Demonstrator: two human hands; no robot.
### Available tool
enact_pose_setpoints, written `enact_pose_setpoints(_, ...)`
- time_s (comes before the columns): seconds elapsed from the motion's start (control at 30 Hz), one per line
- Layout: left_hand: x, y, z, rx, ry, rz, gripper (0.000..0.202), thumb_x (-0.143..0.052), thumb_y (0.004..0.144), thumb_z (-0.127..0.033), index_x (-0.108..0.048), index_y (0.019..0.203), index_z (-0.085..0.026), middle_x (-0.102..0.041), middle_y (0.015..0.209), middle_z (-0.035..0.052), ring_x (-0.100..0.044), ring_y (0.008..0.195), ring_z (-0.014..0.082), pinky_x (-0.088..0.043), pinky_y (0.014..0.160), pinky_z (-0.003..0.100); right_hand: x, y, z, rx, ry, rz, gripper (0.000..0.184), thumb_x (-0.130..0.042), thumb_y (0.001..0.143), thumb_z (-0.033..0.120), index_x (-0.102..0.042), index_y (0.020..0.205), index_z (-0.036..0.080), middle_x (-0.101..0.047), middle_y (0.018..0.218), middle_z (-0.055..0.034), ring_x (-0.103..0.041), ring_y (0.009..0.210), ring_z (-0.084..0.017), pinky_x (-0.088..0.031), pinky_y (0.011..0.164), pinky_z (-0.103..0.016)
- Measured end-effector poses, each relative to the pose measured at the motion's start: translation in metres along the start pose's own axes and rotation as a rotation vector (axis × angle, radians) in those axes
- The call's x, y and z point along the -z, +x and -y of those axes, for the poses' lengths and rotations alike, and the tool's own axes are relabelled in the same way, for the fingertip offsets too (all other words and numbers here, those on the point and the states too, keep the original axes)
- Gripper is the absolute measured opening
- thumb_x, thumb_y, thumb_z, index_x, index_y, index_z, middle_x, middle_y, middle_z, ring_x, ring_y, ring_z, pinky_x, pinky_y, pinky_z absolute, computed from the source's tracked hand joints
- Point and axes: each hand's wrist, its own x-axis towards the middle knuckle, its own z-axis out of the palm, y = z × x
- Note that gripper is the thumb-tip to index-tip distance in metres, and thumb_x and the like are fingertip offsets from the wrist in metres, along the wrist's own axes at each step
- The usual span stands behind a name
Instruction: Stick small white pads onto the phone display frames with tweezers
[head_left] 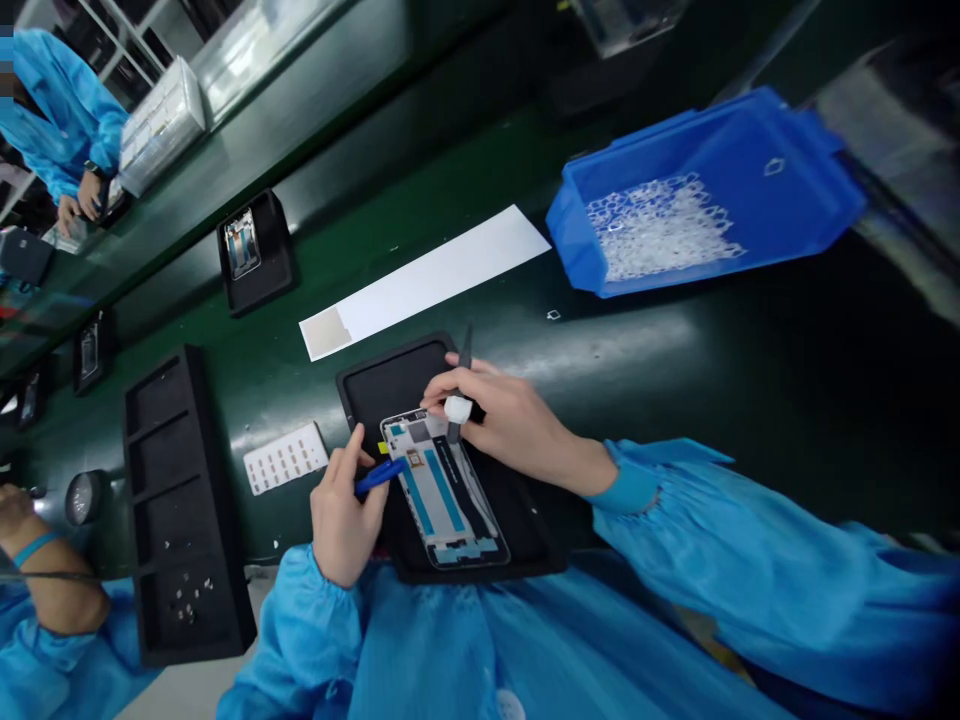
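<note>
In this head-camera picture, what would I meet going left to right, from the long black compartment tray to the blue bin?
Long black compartment tray, white card with rows of small parts, left hand, phone frame, right hand, blue bin.

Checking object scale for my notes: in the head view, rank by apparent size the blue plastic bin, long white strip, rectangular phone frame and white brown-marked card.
1. Blue plastic bin
2. Long white strip and rectangular phone frame: too alike to rank
3. White brown-marked card
</note>
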Motion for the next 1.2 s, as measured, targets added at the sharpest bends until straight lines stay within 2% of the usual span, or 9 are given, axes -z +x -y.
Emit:
enact_pose_setpoints(0.07,-0.002,-0.004,-0.002,0.102,-0.154,0.065,0.059,-0.054,0.091,-0.031,-0.035,0.146,-0.020,-0.066,0.092,0.0020,-0.063,0.078,0.0140,-0.050,0.070,0.024,0.004,0.001,0.013,-0.107,0.120,0.004,0.008,-0.053,0.087,0.021,-0.055,0.095,0.023,-0.069,0.088,-0.0023,-0.066,0.079,-0.019,-0.053,0.076,-0.035)
enact_pose_setpoints(0.13,-0.003,-0.003,-0.009,0.180,-0.312,0.129,0.056,-0.054,0.090,-0.031,-0.039,0.143,-0.018,-0.067,0.084,0.0006,-0.061,0.071,0.0136,-0.049,0.069,0.025,0.007,0.004,0.023,-0.238,0.269,0.007,0.013,-0.058,0.085,0.027,-0.054,0.097,0.023,-0.070,0.088,-0.0028,-0.067,0.077,-0.019,-0.052,0.066,-0.031)
enact_pose_setpoints(0.27,0.004,0.008,-0.026,0.346,-0.676,0.158,0.045,-0.057,0.088,-0.039,-0.057,0.125,-0.014,-0.069,0.081,0.0023,-0.059,0.066,0.0131,-0.047,0.064,0.022,0.006,0.016,0.029,-0.399,0.514,0.021,0.026,-0.066,0.078,0.031,-0.051,0.096,0.022,-0.070,0.079,-0.0016,-0.064,0.064,-0.016,-0.051,0.056,-0.029)
enact_pose_setpoints(0.37,0.013,0.013,-0.034,0.469,-0.884,0.170,0.058,-0.066,0.081,-0.046,-0.055,0.127,-0.012,-0.064,0.066,-0.0009,-0.055,0.057,0.0111,-0.045,0.057,0.020,0.003,0.024,0.027,-0.460,0.626,0.034,0.033,-0.070,0.074,0.033,-0.050,0.096,0.021,-0.069,0.078,-0.0016,-0.059,0.055,-0.013,-0.047,0.049,-0.026)
enact_pose_setpoints(0.57,0.018,0.014,-0.035,0.527,-1.099,0.176,0.066,-0.075,0.073,-0.051,-0.058,0.125,-0.014,-0.060,0.061,-0.0026,-0.050,0.050,0.0082,-0.043,0.052,0.019,0.000,0.031,0.030,-0.580,0.750,0.035,0.041,-0.075,0.067,0.035,-0.049,0.095,0.020,-0.068,0.076,-0.0002,-0.058,0.054,-0.012,-0.046,0.044,-0.023)
enact_pose_setpoints(0.7,0.021,0.016,-0.035,0.568,-1.125,0.188,0.069,-0.078,0.070,-0.051,-0.059,0.125,-0.013,-0.052,0.055,-0.0054,-0.042,0.045,0.0057,-0.036,0.047,0.017,0.000,0.032,0.032,-0.639,0.774,0.035,0.044,-0.077,0.064,0.035,-0.050,0.095,0.020,-0.067,0.076,-0.0002,-0.058,0.055,-0.012,-0.045,0.044,-0.023)
enact_pose_setpoints(0.87,0.022,0.017,-0.037,0.563,-1.091,0.195,0.069,-0.075,0.071,-0.054,-0.059,0.125,-0.013,-0.056,0.058,-0.0033,-0.045,0.047,0.0076,-0.040,0.050,0.019,-0.004,0.031,0.029,-0.680,0.802,0.042,0.045,-0.078,0.063,0.036,-0.051,0.096,0.021,-0.066,0.079,0.0001,-0.058,0.058,-0.012,-0.045,0.046,-0.023)
enact_pose_setpoints(1.07,0.013,0.006,-0.033,0.315,-0.652,0.049,0.046,-0.062,0.084,-0.030,-0.057,0.128,-0.017,-0.053,0.057,-0.0054,-0.044,0.051,0.0085,-0.040,0.052,0.018,-0.006,0.028,0.032,-0.723,0.900,0.061,0.046,-0.079,0.062,0.031,-0.051,0.097,0.021,-0.066,0.084,0.0008,-0.059,0.066,-0.012,-0.047,0.059,-0.025)
enact_pose_setpoints(1.2,0.007,0.000,-0.027,0.141,-0.445,0.015,0.047,-0.056,0.086,-0.022,-0.052,0.133,-0.020,-0.049,0.055,-0.0075,-0.041,0.048,0.0082,-0.035,0.050,0.018,-0.006,0.026,0.039,-0.783,0.992,0.063,0.044,-0.079,0.061,0.027,-0.053,0.095,0.021,-0.063,0.082,0.0027,-0.059,0.071,-0.012,-0.047,0.065,-0.026)
